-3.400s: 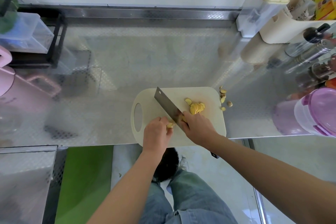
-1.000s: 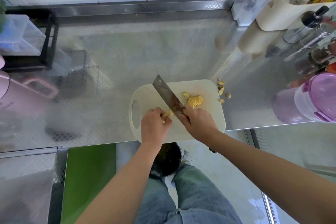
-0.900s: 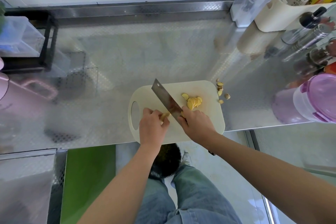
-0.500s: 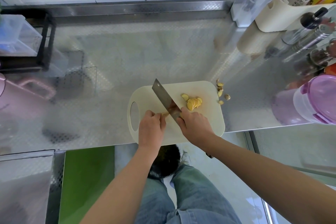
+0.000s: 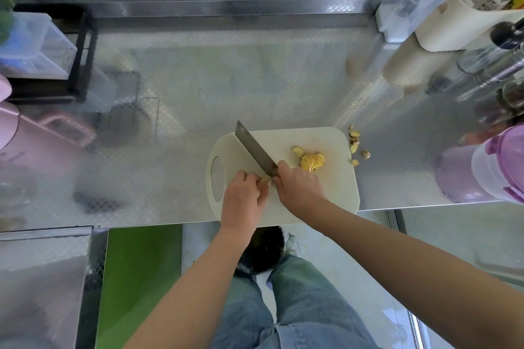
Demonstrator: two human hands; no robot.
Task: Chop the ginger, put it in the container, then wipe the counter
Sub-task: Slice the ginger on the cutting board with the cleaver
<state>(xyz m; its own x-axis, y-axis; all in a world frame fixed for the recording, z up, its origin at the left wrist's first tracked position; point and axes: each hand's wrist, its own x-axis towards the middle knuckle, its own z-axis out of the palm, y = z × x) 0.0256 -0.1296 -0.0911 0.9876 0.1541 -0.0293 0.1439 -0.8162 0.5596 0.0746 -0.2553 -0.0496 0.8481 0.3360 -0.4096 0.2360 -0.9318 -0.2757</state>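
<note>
While your left hand (image 5: 243, 195) curls over the uncut ginger piece (image 5: 266, 180), its fingertips are bunched together and pinch the piece from above. Only a pale yellow end of it shows past your knuckles. That piece lies on the cutting board (image 5: 334, 193), toward its near side, in the narrow gap between your two hands. It sits just left of the heel of the cleaver (image 5: 253, 150), close enough that you cannot tell contact from a sliver of space.

Your right hand (image 5: 297, 187) is wrapped around the cleaver's handle, fingers curled tight, so the handle itself is hidden under your palm. From there the blade runs diagonally away and to the left. Its square tip is over the far left part of the board, above the oval grip hole.

To the right of the blade, just beyond your right knuckles, the ginger slices (image 5: 312, 161) lie in a small overlapping heap on the board. One slice lies a little apart on the heap's far left. A few brownish ginger scraps (image 5: 355, 147) are scattered on the steel counter (image 5: 226, 79), just off the board's far right corner. The board's near edge sits at the counter's front edge.

Well to the right, a purple-lidded tub (image 5: 499, 164) stands at the counter's edge. At far left, a black rack (image 5: 82, 45) holds clear boxes.
</note>
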